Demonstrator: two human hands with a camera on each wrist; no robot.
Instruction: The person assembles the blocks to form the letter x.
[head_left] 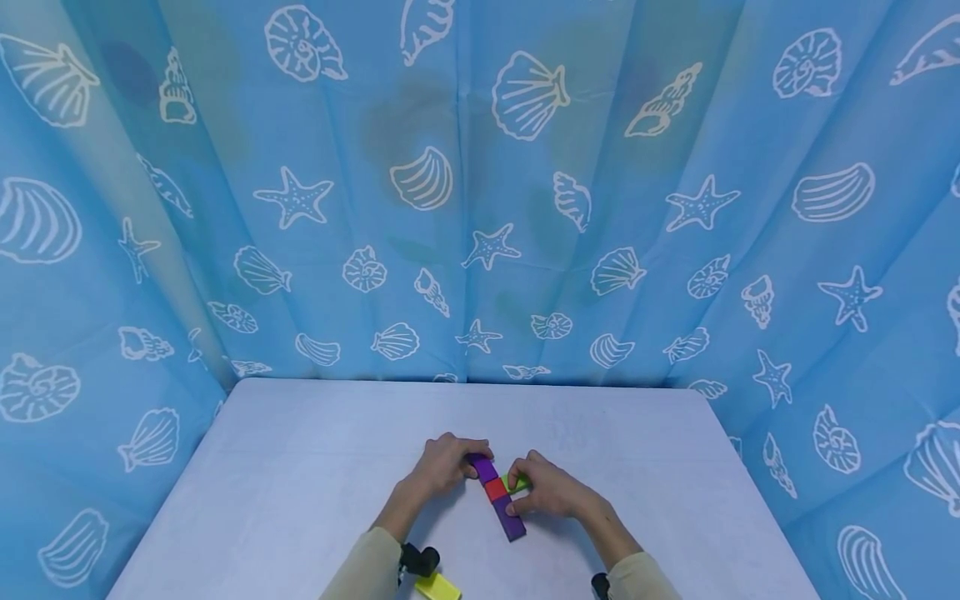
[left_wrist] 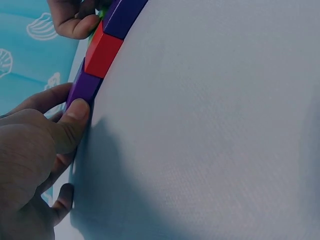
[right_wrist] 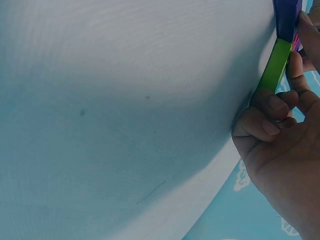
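A row of blocks lies on the white table: a far purple block [head_left: 482, 467], a red block [head_left: 495, 489] in the middle and a darker purple block [head_left: 510, 519] nearest. A green block [right_wrist: 274, 67] branches off to the right beside the red one. My left hand [head_left: 447, 462] grips the far end of the far purple block, its thumb [left_wrist: 77, 111] on the near face. My right hand [head_left: 551, 487] has its fingers curled over the green block, partly hiding it. Its thumb [head_left: 519, 507] touches the darker purple block.
A yellow block [head_left: 438, 587] lies at the table's front, close to my left sleeve [head_left: 367, 567] and the black wrist camera [head_left: 420, 559]. Behind the white table [head_left: 315, 433] hangs a blue curtain [head_left: 465, 208] with shell patterns, also on both sides.
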